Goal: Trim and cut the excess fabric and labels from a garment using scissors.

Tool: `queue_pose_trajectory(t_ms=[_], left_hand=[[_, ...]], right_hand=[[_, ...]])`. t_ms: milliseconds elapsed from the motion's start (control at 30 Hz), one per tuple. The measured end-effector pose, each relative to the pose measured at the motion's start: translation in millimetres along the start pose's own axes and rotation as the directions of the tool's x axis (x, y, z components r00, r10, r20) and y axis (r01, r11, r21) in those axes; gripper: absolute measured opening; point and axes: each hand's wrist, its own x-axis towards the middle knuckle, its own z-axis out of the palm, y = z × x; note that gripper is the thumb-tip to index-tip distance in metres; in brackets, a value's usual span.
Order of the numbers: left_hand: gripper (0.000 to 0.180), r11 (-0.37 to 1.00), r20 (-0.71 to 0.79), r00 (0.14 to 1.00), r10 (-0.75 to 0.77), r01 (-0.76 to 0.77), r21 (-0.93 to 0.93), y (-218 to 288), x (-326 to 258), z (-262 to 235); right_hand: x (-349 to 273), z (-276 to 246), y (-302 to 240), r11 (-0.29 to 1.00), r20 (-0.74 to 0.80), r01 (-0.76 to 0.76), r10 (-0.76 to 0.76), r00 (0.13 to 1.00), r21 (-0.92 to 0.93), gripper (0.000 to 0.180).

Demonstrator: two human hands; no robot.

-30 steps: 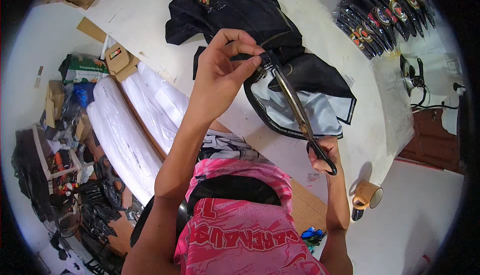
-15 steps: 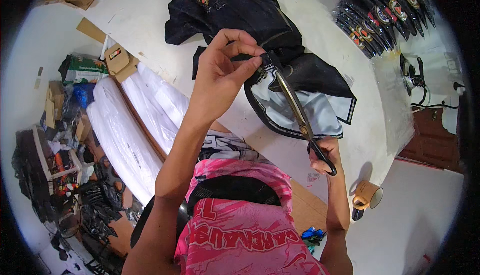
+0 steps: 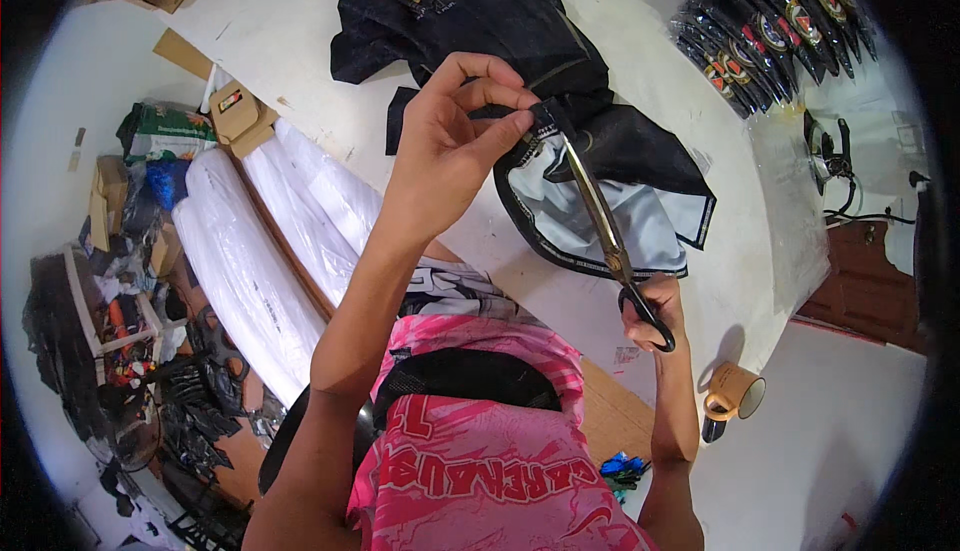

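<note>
A black shirt with a small round emblem lies spread on the white table, its lower part turned back to show a pale grey inner side. My left hand is closed, thumb and fingertips pinching the shirt's black hem and lifting it. Long metal scissors with black handles are gripped in my right hand, whose fingers wrap round the handle loops. The blades point up and away, and their tips meet the hem beside my left fingertips. Whether they cut into the cloth is too small to tell.
Several bagged black garments lie at the far right of the table. An iron stands below them, and an orange mug sits near the right edge. Plastic-wrapped white rolls and a cardboard box are at left.
My left hand, the pinched hem and the scissor tips have shifted slightly to the right. Both hands keep their grips.
</note>
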Motion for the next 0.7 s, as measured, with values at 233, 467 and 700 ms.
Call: queue_pose_trajectory(t_ms=[233,467,700], left_hand=[[0.022,0.999,-0.084,0.996,-0.037,0.035,-0.024,-0.6,-3.1,-0.1],[0.01,0.995,-0.209,0.975,-0.07,0.082,0.048,-11.2,-22.7,-1.8],[0.015,0.958,-0.299,0.93,-0.213,0.138,-0.253,-3.7,-45.6,-5.8]], right_hand=[[1.5,7.8,1.2,0.994,-0.093,0.102,-0.099,0.991,0.038,0.04],[32.9,37.7,-8.0,0.965,-0.341,0.264,-0.249,0.906,-0.001,0.031],[37.2,68.2,-0.7,0.944,-0.216,0.25,-0.296,0.931,-0.214,0.033]])
